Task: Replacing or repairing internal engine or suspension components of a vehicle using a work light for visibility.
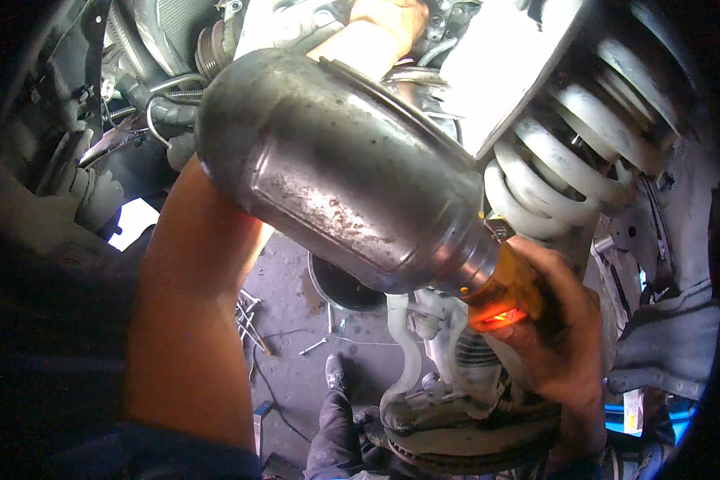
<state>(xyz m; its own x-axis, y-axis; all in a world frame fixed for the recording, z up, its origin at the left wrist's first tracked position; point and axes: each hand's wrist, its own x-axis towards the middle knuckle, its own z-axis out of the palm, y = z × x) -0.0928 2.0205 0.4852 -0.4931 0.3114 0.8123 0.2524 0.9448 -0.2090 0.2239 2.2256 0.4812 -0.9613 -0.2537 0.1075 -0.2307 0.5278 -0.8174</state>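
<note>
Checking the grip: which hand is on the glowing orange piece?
The right hand, gripping the orange piece; the left hand is up beyond the metal canister.

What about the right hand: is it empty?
No, the right hand grips an orange piece at the narrow end of a metal canister.

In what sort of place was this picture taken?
Most likely a vehicle repair workshop: a large coil spring and what looks like a brake disc are exposed, and loose tools lie on the floor.
</note>
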